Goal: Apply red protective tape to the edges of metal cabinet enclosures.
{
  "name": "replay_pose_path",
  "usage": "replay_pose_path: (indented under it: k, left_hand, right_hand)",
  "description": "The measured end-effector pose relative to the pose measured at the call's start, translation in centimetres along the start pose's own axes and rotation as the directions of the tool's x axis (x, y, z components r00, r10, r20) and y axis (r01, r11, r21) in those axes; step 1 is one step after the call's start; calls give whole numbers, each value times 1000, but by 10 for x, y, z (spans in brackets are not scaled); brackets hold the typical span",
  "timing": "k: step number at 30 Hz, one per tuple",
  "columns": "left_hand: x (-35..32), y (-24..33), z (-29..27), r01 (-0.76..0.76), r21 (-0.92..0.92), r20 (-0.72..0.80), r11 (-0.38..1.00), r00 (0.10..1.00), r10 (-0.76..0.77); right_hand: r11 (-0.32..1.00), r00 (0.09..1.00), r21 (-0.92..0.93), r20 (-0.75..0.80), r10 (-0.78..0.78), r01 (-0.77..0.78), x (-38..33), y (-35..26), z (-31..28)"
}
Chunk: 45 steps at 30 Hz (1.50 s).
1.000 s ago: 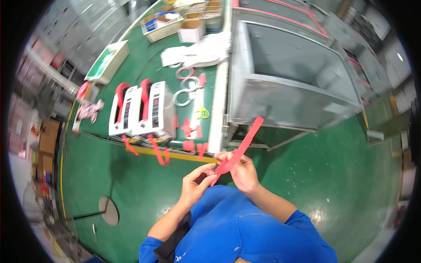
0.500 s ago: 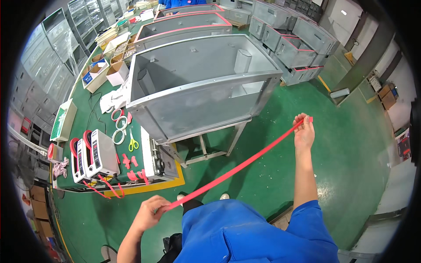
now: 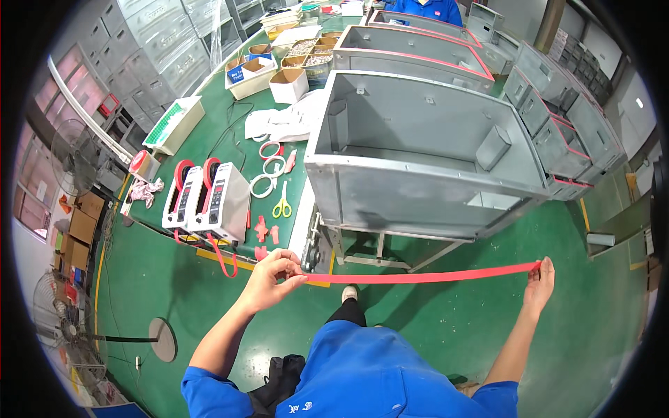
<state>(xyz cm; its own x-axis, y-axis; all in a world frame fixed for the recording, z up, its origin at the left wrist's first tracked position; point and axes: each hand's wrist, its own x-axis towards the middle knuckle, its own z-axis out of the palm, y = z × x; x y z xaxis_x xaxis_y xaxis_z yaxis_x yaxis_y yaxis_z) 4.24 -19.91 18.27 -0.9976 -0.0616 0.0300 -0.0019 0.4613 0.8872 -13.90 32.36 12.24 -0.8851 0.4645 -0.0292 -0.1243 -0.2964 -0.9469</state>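
Note:
A strip of red tape (image 3: 418, 277) is stretched nearly level between my two hands. My left hand (image 3: 273, 280) pinches its left end between thumb and fingers, close to the workbench corner. At the other end, my right hand (image 3: 539, 284) grips the tape with bent fingers over the green floor. Just beyond the strip stands an open-topped grey metal box (image 3: 418, 198) on a metal stand (image 3: 390, 261); the tape appears apart from it. Two white tape dispensers (image 3: 221, 202) with red rolls sit on the bench to the left, red tape hanging from them.
On the green bench (image 3: 226, 132) lie yellow-green scissors (image 3: 281, 203), tape rolls (image 3: 263, 186), red tape scraps (image 3: 261, 228) and a white cloth (image 3: 289, 118). Further grey boxes (image 3: 418, 52) with red-taped rims stand behind; a person (image 3: 425, 8) in blue is beyond. A fan (image 3: 70, 327) stands left.
The view has turned left and my body has come nearer the bench. My left hand has risen and moved forward, bringing the tape from a slant to nearly level. Both hands keep hold of it.

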Motion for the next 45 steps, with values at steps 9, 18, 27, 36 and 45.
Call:
replay_pose_path:
  k: [9,18,27,36,45]
  left_hand:
    - [70,-1,-31,-67,-64,-72,996,995,62]
    - [111,-6,-43,-196,-320,-183,927,973,142]
    - [152,-14,15,-306,682,-275,664,734,621]
    - [140,9,24,-370,493,-339,788,752,565]
    - [160,40,-11,-156,-249,-575,956,818,-16]
  right_hand:
    - [968,998,-245,28,-48,53,20,-3,29]
    - [953,989,-264,45,-139,146,39,-14,52]
    - [976,998,-212,65,-25,39,80,-2,28]
    - [989,983,-86,149,-108,122,110,-26,11]
    - [964,962,-235,267,-59,124,138,-89,91]
